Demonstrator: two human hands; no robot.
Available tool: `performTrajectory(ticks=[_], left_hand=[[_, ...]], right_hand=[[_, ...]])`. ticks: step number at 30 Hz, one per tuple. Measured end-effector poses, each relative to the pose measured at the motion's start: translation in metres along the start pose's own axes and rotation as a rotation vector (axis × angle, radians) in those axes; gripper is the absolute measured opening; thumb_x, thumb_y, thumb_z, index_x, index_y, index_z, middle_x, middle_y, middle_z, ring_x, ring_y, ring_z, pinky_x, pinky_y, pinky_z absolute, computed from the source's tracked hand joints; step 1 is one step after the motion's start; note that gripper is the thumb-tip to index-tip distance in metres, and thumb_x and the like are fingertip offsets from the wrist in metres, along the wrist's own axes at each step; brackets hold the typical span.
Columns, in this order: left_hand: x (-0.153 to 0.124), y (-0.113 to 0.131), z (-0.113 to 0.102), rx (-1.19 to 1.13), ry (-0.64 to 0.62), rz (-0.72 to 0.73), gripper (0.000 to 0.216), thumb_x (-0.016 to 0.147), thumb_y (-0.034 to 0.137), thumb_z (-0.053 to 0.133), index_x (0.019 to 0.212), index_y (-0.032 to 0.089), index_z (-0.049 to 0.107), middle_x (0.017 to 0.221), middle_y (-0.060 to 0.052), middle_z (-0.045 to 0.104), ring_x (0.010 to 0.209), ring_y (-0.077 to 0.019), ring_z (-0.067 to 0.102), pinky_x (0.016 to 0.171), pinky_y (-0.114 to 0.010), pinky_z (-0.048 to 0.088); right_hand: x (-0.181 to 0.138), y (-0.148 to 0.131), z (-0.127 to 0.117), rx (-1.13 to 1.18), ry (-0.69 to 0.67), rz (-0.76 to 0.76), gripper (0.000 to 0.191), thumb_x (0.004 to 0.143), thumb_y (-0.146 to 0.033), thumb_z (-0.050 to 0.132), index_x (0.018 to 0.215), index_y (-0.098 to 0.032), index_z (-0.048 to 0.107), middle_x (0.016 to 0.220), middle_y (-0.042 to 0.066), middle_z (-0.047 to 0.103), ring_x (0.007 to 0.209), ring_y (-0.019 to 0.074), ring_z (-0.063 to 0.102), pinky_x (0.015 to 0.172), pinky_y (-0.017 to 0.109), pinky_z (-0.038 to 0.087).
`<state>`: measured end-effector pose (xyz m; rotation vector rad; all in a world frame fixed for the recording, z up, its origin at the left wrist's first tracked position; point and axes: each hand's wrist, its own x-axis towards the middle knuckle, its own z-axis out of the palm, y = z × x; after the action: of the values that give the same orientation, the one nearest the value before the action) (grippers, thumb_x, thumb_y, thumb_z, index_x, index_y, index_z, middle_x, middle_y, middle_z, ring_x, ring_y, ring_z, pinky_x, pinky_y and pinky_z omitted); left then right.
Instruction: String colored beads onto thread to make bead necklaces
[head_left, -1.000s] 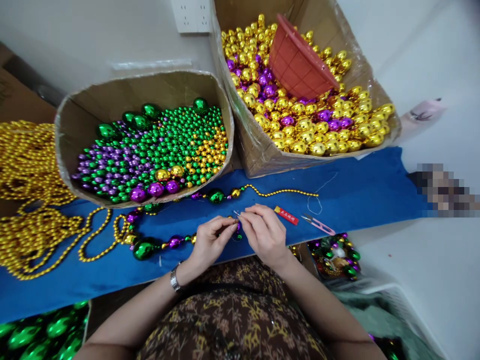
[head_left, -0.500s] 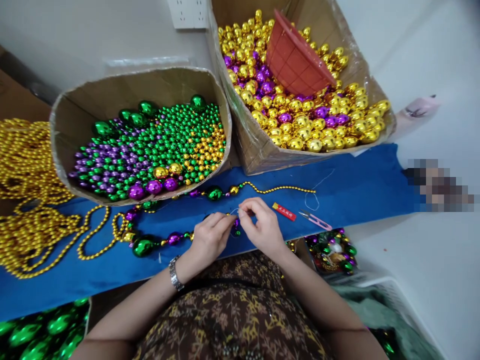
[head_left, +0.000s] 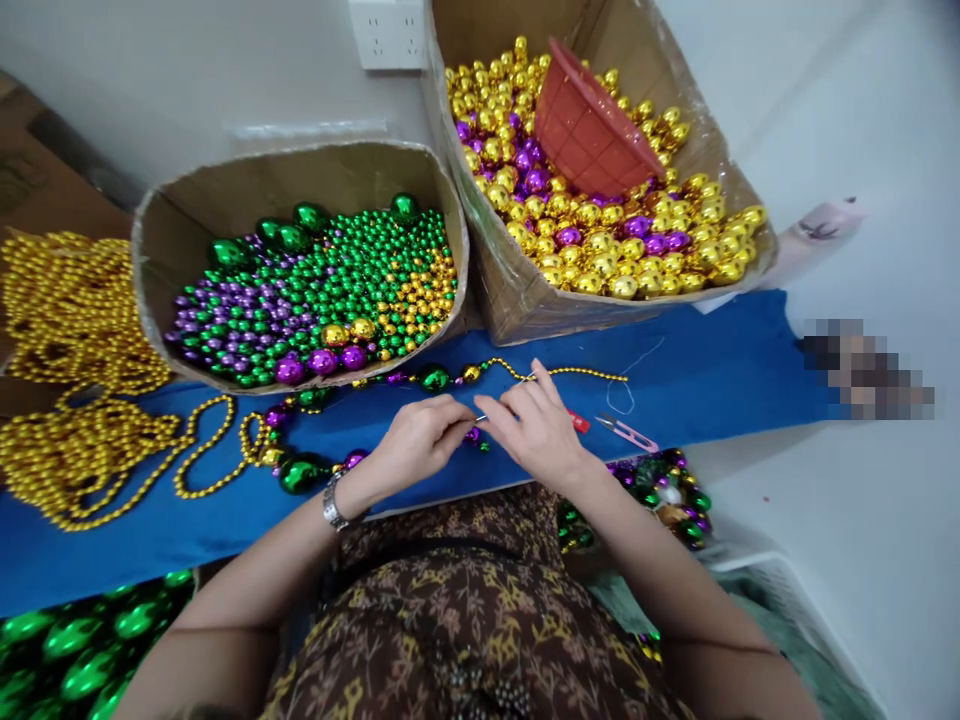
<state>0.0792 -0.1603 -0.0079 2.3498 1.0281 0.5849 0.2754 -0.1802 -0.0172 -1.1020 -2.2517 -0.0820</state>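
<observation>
My left hand (head_left: pixel 427 442) is closed in a pinch at the middle of the blue cloth, a metal watch (head_left: pixel 333 502) on its wrist. Between its fingertips and those of my right hand (head_left: pixel 536 430) runs a short pale thread (head_left: pixel 481 418); whether a needle is on it I cannot tell. My right thumb and a finger pinch near it, while the other fingers stick up with a strand across them. A bead garland (head_left: pixel 302 473) of green, purple and gold curves behind and left of my hands. Right of them lie a mostly covered red packet (head_left: pixel 578 422) and pink thread snips (head_left: pixel 628 433).
A carton (head_left: pixel 150 290) of small beads and a taller carton (head_left: pixel 517 310) of gold and purple beads, with a red basket (head_left: pixel 592 130) in it, stand behind. Gold bead chains (head_left: pixel 82 450) are heaped at left. Big green beads (head_left: pixel 90 660) sit below the table edge.
My right hand has turned, its fingers now raised and covering much of the red packet. My hands still meet at the thread. The view has shifted slightly.
</observation>
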Motion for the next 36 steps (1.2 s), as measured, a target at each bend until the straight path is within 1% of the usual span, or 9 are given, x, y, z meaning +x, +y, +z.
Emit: performTrajectory(ticks=[2, 4, 7, 9, 14, 18, 26, 31, 36], left_hand=[[-0.001, 0.003, -0.005, 0.014, 0.011, 0.035, 0.017, 0.094, 0.022, 0.051, 0.091, 0.018, 0.067, 0.08, -0.002, 0.066, 0.074, -0.0132, 0.062, 0.067, -0.025, 0.047], [-0.005, 0.003, -0.006, 0.077, 0.171, 0.063, 0.016, 0.093, 0.023, 0.052, 0.098, 0.018, 0.066, 0.088, -0.005, 0.066, 0.084, -0.0161, 0.063, 0.075, -0.028, 0.05], [-0.015, -0.002, 0.003, 0.2, 0.588, 0.097, 0.028, 0.09, 0.021, 0.056, 0.118, 0.018, 0.059, 0.11, -0.011, 0.062, 0.107, -0.0224, 0.058, 0.091, -0.038, 0.049], [-0.024, -0.009, 0.016, 0.252, 0.653, 0.112, 0.038, 0.089, 0.02, 0.057, 0.126, 0.018, 0.052, 0.117, -0.014, 0.059, 0.113, -0.0243, 0.055, 0.095, -0.041, 0.047], [-0.039, -0.03, 0.051, 0.522, 0.124, -0.027, 0.047, 0.086, 0.035, 0.061, 0.128, 0.016, 0.052, 0.128, -0.018, 0.055, 0.121, -0.0351, 0.047, 0.102, -0.055, 0.038], [-0.046, -0.045, 0.049, 0.584, -0.131, -0.139, 0.045, 0.088, 0.029, 0.056, 0.13, 0.015, 0.051, 0.133, -0.018, 0.052, 0.115, -0.033, 0.05, 0.098, -0.051, 0.04], [-0.06, -0.069, 0.02, 0.59, -0.236, 0.021, 0.065, 0.084, 0.004, 0.04, 0.147, 0.022, 0.034, 0.146, -0.01, 0.043, 0.123, -0.0316, 0.042, 0.095, -0.043, 0.042], [-0.062, -0.078, 0.009, 0.611, -0.275, 0.064, 0.067, 0.083, 0.004, 0.042, 0.144, 0.029, 0.037, 0.147, -0.011, 0.041, 0.104, -0.0255, 0.054, 0.087, -0.04, 0.045], [-0.062, -0.084, 0.01, 0.438, -0.259, 0.016, 0.078, 0.075, 0.002, 0.045, 0.149, 0.019, 0.028, 0.136, -0.014, 0.049, 0.112, -0.025, 0.054, 0.091, -0.036, 0.046]], right_hand=[[-0.001, 0.003, 0.0, -0.124, -0.053, -0.061, 0.017, 0.093, -0.018, 0.051, 0.084, -0.024, 0.065, 0.069, -0.001, 0.053, 0.073, 0.0152, 0.05, 0.111, 0.052, 0.033], [-0.002, 0.01, -0.003, -0.146, -0.062, -0.036, 0.021, 0.094, -0.019, 0.051, 0.077, -0.023, 0.063, 0.069, 0.0, 0.053, 0.074, 0.0157, 0.05, 0.111, 0.052, 0.032], [-0.004, 0.022, -0.009, 0.021, 0.007, 0.177, 0.022, 0.094, -0.028, 0.051, 0.076, -0.021, 0.061, 0.076, 0.003, 0.055, 0.079, 0.0176, 0.053, 0.102, 0.05, 0.04], [-0.005, 0.026, -0.01, 0.303, 0.078, 0.381, 0.026, 0.095, -0.036, 0.048, 0.077, -0.021, 0.06, 0.077, 0.003, 0.056, 0.077, 0.0172, 0.056, 0.089, 0.042, 0.049], [-0.002, 0.021, -0.012, 1.183, 0.217, 0.796, 0.033, 0.087, -0.054, 0.057, 0.078, -0.023, 0.052, 0.054, -0.008, 0.038, 0.047, 0.0083, 0.042, 0.057, 0.026, 0.051], [-0.01, 0.036, -0.03, 1.187, 0.296, 0.868, 0.034, 0.076, -0.052, 0.072, 0.073, -0.022, 0.056, 0.05, -0.009, 0.035, 0.041, 0.0053, 0.028, 0.04, 0.017, 0.033], [-0.042, 0.091, -0.052, 0.798, 0.411, 0.894, 0.03, 0.073, -0.052, 0.074, 0.067, -0.025, 0.062, 0.048, -0.004, 0.039, 0.039, 0.0098, 0.033, 0.036, 0.025, 0.027], [-0.045, 0.1, -0.05, 0.804, 0.515, 0.918, 0.031, 0.074, -0.051, 0.074, 0.064, -0.025, 0.059, 0.044, -0.006, 0.035, 0.037, 0.0085, 0.028, 0.035, 0.024, 0.023], [-0.031, 0.097, -0.047, 0.921, 0.591, 0.879, 0.038, 0.067, -0.051, 0.079, 0.064, -0.021, 0.055, 0.041, -0.009, 0.033, 0.036, 0.0048, 0.025, 0.035, 0.02, 0.019]])
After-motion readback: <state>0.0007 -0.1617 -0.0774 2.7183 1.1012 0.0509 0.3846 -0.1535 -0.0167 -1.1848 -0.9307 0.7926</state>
